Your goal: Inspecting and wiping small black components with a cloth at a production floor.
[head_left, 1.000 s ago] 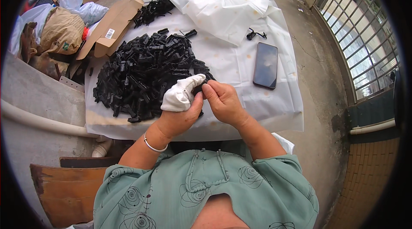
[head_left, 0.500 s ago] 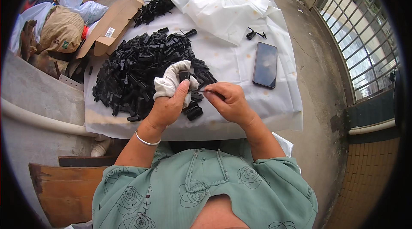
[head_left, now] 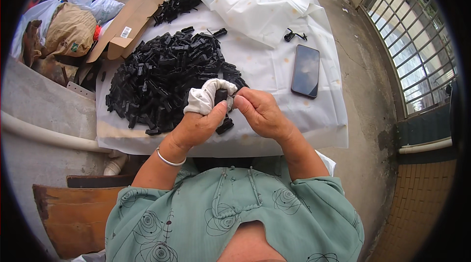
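One black piece clamped in my left fingers

White cloth hides most of those fingers. At three o'clock from them, my right fingers pinch together on a thin item, mostly hidden; I cannot tell its kind. At ten o'clock, one large heap of black parts lies on the counter, too overlapped to count. One phone lies at two; farther off, one small black fitting. At eleven, one smaller heap adjoins cardboard.

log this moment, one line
left hand: holds small black plastic part against white cloth | right hand: beside part, grip unclear | nearby: heaped black plastic parts, black rectangular phone
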The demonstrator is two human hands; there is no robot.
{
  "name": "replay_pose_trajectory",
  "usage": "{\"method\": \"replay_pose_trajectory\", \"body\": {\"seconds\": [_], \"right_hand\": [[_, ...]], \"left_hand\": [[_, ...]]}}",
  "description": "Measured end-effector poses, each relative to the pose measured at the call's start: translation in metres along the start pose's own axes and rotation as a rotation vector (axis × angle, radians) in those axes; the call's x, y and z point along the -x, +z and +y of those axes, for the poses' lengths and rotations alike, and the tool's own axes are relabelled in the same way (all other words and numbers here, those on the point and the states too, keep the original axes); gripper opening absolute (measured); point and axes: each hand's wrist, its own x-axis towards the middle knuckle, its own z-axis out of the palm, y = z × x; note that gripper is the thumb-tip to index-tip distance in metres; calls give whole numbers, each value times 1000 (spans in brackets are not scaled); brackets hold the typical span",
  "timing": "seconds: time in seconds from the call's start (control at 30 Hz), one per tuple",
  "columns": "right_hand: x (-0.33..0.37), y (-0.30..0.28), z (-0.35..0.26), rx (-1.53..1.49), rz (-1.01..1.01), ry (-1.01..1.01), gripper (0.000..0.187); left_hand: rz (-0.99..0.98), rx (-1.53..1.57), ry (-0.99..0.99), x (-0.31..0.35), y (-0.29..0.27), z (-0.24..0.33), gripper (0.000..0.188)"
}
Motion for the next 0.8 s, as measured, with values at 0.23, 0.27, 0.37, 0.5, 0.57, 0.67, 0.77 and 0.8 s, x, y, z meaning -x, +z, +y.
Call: {"method": "replay_pose_trajectory", "body": {"seconds": [0.23,0.27,0.37,0.5,0.57,0.67,0.77,0.8], "right_hand": [[-3,4,8,-14,-97,137,20],[-2,6,9,6,-85,134,21],[-6,-5,10,60,-167,165,23],[-30,-53,22,664,56,164,18],[-46,-94,47,1057,206,259,14],[-85,-122,61,1273,127,566,24],[-112,-131,80,1359,48,708,31],[-118,-131,86,1360,10,746,35]], "left_hand": [[18,-403,166,-9,4,-9,25],[15,-400,169,-9,3,-7,25],[-65,-401,89,-10,-3,-3,26],[210,-1058,321,-16,-28,-4,53],[301,-1157,218,-12,-38,7,57],[393,-1148,217,-5,-51,1,55],[348,-914,229,2,-48,-10,49],[307,-909,258,2,-48,-12,46]]}}
